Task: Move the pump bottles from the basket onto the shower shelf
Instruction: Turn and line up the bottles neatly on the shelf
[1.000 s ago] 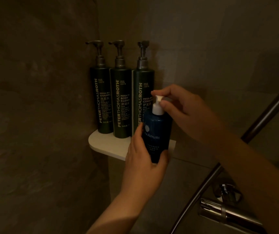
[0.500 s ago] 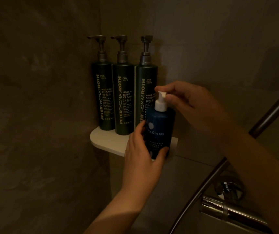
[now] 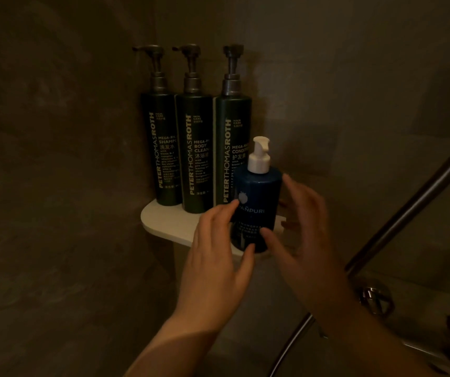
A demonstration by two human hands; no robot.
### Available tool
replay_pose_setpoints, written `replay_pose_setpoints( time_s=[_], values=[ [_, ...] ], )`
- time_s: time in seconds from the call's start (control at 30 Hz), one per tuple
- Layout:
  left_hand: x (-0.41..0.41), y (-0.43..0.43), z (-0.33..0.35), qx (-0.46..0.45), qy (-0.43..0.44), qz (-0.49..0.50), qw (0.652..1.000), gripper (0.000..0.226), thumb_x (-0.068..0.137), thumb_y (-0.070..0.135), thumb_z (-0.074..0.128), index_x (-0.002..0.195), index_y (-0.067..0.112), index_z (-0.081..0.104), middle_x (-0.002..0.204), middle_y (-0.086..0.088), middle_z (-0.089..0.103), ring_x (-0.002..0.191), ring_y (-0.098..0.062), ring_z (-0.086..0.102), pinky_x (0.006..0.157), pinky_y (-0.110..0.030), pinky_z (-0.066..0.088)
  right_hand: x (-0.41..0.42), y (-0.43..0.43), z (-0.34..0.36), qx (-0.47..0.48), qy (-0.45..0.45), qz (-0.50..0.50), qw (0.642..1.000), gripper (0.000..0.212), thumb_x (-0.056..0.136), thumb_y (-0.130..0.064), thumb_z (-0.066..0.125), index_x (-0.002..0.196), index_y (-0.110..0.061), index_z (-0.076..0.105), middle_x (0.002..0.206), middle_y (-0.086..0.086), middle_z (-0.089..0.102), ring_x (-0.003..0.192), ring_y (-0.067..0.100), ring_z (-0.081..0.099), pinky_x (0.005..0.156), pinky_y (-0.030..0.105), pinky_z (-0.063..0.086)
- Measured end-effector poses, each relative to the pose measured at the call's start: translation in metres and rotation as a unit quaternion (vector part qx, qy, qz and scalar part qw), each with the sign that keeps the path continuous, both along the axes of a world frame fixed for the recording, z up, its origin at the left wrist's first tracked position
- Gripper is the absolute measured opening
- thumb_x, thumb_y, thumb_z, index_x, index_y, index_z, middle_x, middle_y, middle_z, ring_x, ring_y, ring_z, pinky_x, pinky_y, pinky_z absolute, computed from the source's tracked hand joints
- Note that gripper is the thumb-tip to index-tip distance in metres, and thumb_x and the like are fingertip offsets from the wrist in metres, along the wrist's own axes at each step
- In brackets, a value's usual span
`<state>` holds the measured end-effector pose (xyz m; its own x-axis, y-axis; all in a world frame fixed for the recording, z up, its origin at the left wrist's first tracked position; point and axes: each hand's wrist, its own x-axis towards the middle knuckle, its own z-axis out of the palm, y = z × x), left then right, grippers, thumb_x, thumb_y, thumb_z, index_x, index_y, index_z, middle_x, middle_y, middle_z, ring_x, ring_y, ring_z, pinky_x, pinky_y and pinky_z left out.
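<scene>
Dark grey-brown stone-look wall [image 3: 55, 186] across the left, dim and mottled. Next, in the corner, a white rounded shelf [image 3: 164, 227] fixed to the wall. On it, at the back, three tall dark green pump bottles in a row, upright, sides touching: shampoo bottle [image 3: 161, 148] leftmost, body cleanser bottle [image 3: 195, 159] in the middle, conditioner bottle [image 3: 230, 137] on the right, each with a grey pump on top, the first two spouts pointing left. Just in front of the conditioner bottle, at the shelf's right front edge, a shorter blue pump bottle [image 3: 257, 202], upright, base on the shelf, white pump [image 3: 259, 156] on top, pale lettering on the front. Left hand [image 3: 215, 262] low on the blue bottle's left side, fingers nearly straight and loosely spread, one fingertip touching the label, thumb tip at the base, no closed grip. Right hand [image 3: 305, 235] on the other side, wide and blurred, fingers spread beside the bottle's right flank, thumb across the lower front; hard to tell whether touching or just clear. Further right, a metal shower hose [image 3: 409, 205] slanting from upper right down to lower middle, and below it chrome tap fittings [image 3: 376, 297] on the wall, dim and indistinct.
</scene>
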<state>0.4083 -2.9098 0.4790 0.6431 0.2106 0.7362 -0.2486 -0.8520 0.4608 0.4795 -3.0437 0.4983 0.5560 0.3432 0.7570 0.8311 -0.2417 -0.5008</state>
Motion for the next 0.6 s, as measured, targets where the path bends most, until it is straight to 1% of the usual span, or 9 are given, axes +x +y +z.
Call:
replay_pose_setpoints(
  time_s=[0.03,0.1,0.13,0.2,0.23,0.3,0.37,0.5,0.6],
  values=[
    [0.000,0.000,-0.001,0.003,0.000,0.004,1.000,0.073,0.082,0.029,0.063,0.139,0.036,0.019,0.134,0.012,0.027,0.120,-0.002,0.037,0.093,-0.017,0.035,-0.001,0.001,-0.005,0.009,0.014,0.002,1.000,0.073,0.084,-0.036,0.060,0.143,-0.044,0.019,0.142,-0.018,0.025,0.126,0.001,0.042,0.094,0.017,0.045],
    [-0.001,-0.001,-0.002,0.005,0.002,0.010,1.000,0.071,0.082,0.029,0.062,0.139,0.036,0.020,0.134,0.012,0.026,0.119,-0.002,0.037,0.091,-0.014,0.033,-0.001,0.002,-0.012,0.028,0.030,0.003,0.999,0.075,0.082,-0.041,0.059,0.142,-0.048,0.016,0.140,-0.027,0.024,0.124,-0.008,0.039,0.089,0.008,0.042],
    [-0.001,-0.002,-0.003,0.006,0.003,0.011,1.000,0.070,0.082,0.029,0.062,0.138,0.036,0.020,0.134,0.013,0.026,0.119,-0.001,0.037,0.090,-0.012,0.031,-0.002,0.002,-0.015,0.037,0.038,0.004,0.999,0.075,0.081,-0.042,0.059,0.141,-0.048,0.016,0.139,-0.028,0.026,0.123,-0.009,0.039,0.088,0.005,0.041],
    [0.000,-0.003,-0.004,0.014,0.008,0.013,1.000,0.068,0.082,0.030,0.059,0.138,0.035,0.021,0.134,0.014,0.026,0.118,0.004,0.032,0.088,-0.008,0.028,-0.001,0.004,-0.020,0.056,0.059,0.015,0.997,0.074,0.081,-0.038,0.061,0.139,-0.049,0.018,0.139,-0.023,0.033,0.122,-0.005,0.044,0.087,0.010,0.044],
    [0.000,-0.004,-0.005,0.019,0.012,0.012,1.000,0.067,0.082,0.030,0.059,0.138,0.034,0.021,0.133,0.014,0.026,0.117,0.006,0.031,0.086,-0.006,0.027,-0.001,0.004,-0.021,0.063,0.063,0.018,0.996,0.073,0.082,-0.033,0.063,0.139,-0.049,0.020,0.139,-0.019,0.035,0.122,-0.002,0.045,0.088,0.012,0.046],
    [0.001,-0.005,-0.006,0.024,0.019,0.003,1.000,0.066,0.084,0.028,0.059,0.137,0.034,0.022,0.133,0.014,0.026,0.116,0.007,0.030,0.085,-0.005,0.028,0.000,0.006,-0.024,0.067,0.044,0.015,0.997,0.073,0.084,-0.020,0.066,0.139,-0.043,0.025,0.139,-0.012,0.038,0.122,0.000,0.046,0.090,0.011,0.045],
    [0.002,-0.005,-0.006,0.030,0.024,-0.002,0.999,0.064,0.085,0.029,0.058,0.138,0.033,0.022,0.134,0.013,0.025,0.115,0.007,0.031,0.083,-0.006,0.030,0.001,0.007,-0.024,0.065,0.025,0.008,0.998,0.070,0.084,-0.012,0.066,0.139,-0.036,0.029,0.138,-0.011,0.037,0.123,0.004,0.045,0.092,0.012,0.044],
    [0.005,-0.004,-0.005,0.055,0.037,-0.001,0.998,0.067,0.087,0.032,0.055,0.143,0.031,0.019,0.140,0.013,0.024,0.116,0.007,0.029,0.087,-0.011,0.031,0.005,0.009,-0.024,0.063,0.016,-0.004,0.998,0.068,0.085,-0.010,0.064,0.138,-0.036,0.029,0.137,-0.012,0.034,0.125,0.006,0.044,0.095,0.017,0.045],
    [0.007,-0.005,-0.005,0.082,0.052,-0.005,0.995,0.068,0.089,0.039,0.048,0.146,0.032,0.010,0.146,0.014,0.018,0.119,0.010,0.021,0.093,-0.015,0.030,0.008,0.010,-0.024,0.066,0.011,-0.020,0.998,0.067,0.086,-0.010,0.064,0.137,-0.034,0.030,0.137,-0.011,0.035,0.124,0.005,0.044,0.095,0.017,0.045]
  ],
)
